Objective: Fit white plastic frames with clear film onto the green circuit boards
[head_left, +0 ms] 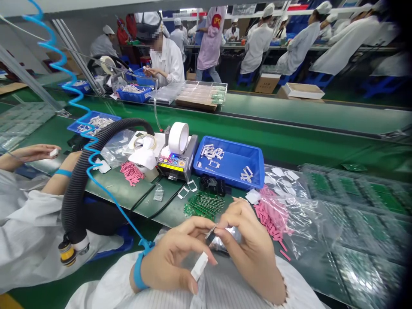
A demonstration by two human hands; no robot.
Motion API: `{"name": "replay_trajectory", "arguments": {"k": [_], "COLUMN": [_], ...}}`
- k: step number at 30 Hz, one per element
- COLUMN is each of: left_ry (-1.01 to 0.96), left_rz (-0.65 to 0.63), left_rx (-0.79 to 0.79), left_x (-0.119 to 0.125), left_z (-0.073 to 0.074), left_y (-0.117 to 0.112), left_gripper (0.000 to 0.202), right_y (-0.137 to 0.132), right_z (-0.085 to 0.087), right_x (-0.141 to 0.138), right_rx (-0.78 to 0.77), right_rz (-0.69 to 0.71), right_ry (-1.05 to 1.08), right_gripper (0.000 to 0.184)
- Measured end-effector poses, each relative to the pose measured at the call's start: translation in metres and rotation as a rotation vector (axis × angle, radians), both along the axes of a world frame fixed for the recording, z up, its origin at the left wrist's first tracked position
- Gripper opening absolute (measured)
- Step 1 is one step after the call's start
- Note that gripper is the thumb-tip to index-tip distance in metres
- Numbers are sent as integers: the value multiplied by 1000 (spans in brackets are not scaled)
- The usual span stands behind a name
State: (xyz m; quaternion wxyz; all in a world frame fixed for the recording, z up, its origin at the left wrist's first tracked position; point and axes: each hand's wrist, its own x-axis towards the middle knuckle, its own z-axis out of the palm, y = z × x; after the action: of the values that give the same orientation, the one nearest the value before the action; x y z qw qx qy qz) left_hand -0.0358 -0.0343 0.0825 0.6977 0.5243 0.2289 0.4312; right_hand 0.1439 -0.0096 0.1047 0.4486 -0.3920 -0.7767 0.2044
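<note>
**While the right hand and the left hand pinch a tiny metal piece, small parts lie all around**

A long green conveyor belt crosses the view, and beyond it many people in white coats work at other benches. On the near side, at the right, clear plastic covers stacks of green circuit boards. Near the middle stands a blue plastic tray with some metal frames inside, and beside it is a tape dispenser with a roll of white tape on top. A clear plastic bag lies to the right of the hands, with many pink strips at its edge. Green board strips lie just ahead of the hands. At the far left, a co-worker's hand holds a small white piece.

The tiny metal piece looks thin and dark with a bright edge, but it is too small to read its exact shape. It is held in the air between the two hands, above the person's lap. Both hands are closed on it. The left hand also holds a flat white strip under its fingers, and a blue wrist strap circles that wrist.
</note>
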Motion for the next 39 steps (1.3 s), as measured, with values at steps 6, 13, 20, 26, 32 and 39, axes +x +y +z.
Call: {"name": "replay_trajectory", "arguments": {"k": [6,13,20,26,32,39], "left_ry": [26,-54,-524,-526,-433,-308], "left_rz": [-17,28,82,28,-1,51], "left_rx": [9,-171,-739,-815,-717,-659], "left_x": [1,5,2,9,13,7], "left_z": [-1,-8,-23,-17,-8,-10], "left_y": [2,5,14,12,8,5], "left_gripper": [38,37,39,37,35,39], "right_y": [0,1,-8,-1,14,23], "right_z": [-5,-9,-77,-77,-15,-19], "right_x": [2,4,31,43,24,7], "right_rx": [-42,-32,-204,-205,-73,16], "right_rz": [-9,65,99,29,209,263], "right_ry": [-10,-93,-430,-349,-257,-404], "right_gripper": [14,16,28,10,44,30]}}
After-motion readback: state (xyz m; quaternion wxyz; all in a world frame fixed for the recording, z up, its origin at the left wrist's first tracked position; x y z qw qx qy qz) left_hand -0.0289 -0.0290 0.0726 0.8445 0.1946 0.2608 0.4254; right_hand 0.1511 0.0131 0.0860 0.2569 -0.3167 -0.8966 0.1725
